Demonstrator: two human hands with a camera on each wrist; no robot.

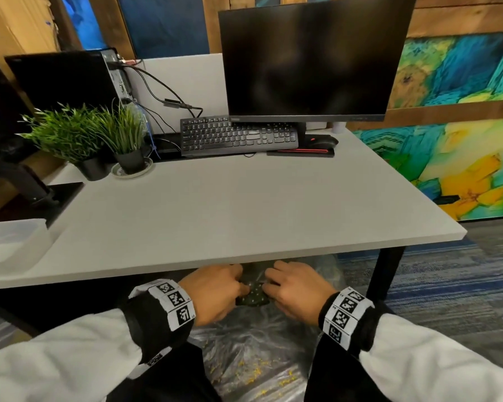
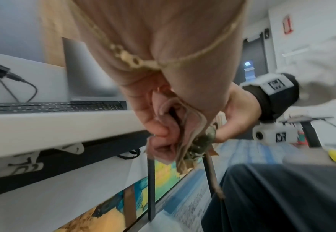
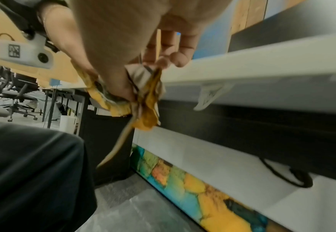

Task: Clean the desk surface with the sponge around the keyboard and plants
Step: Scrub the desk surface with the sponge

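Observation:
My two hands meet just below the front edge of the grey desk (image 1: 244,216). My left hand (image 1: 233,285) and my right hand (image 1: 273,285) both grip a crumpled sponge (image 1: 251,295), dark green and speckled on top. In the right wrist view the sponge (image 3: 147,116) shows a yellow underside squeezed in my right hand (image 3: 137,89). In the left wrist view my left hand (image 2: 163,130) pinches its folded body (image 2: 200,141). The black keyboard (image 1: 238,136) and two potted plants (image 1: 67,132) (image 1: 125,129) stand at the back of the desk.
A dark monitor (image 1: 311,59) stands over the keyboard, with a mouse (image 1: 323,140) to its right. A clear plastic tub (image 1: 9,242) sits at the desk's left edge. Below my hands lies a clear plastic bag (image 1: 253,358) dotted with yellow crumbs.

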